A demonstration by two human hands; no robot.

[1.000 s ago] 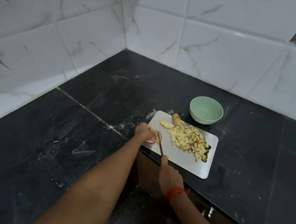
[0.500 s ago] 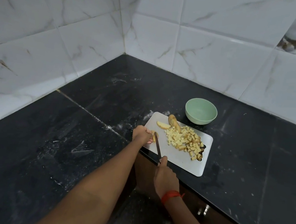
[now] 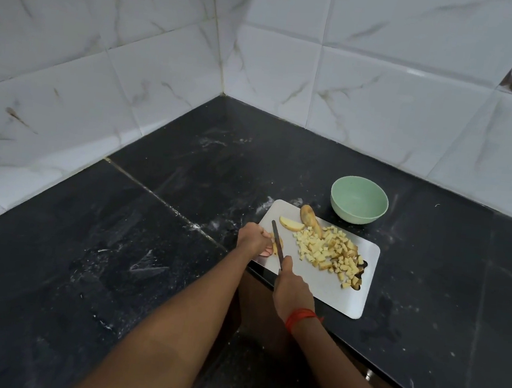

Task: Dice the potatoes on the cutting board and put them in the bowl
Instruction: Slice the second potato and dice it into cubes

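A white cutting board (image 3: 330, 288) lies at the counter's front edge. On it sits a pile of diced potato (image 3: 327, 250), plus two larger wedges (image 3: 291, 223) at its far end. My left hand (image 3: 253, 239) pinches a small potato piece (image 3: 275, 242) at the board's left edge. My right hand (image 3: 292, 287) grips a knife (image 3: 276, 239), whose blade lies against that piece, pointing away from me. An empty pale green bowl (image 3: 359, 200) stands just beyond the board.
The black stone counter (image 3: 117, 242) runs into a corner of white marble-look wall tiles (image 3: 166, 73). The counter's front edge drops off right below the board, with a dark gap beneath my forearms. A red thread band circles my right wrist (image 3: 300, 317).
The knife blade has slid forward along the potato piece under my left hand. The camera view shifted slightly; the board, diced pile and bowl keep their places.
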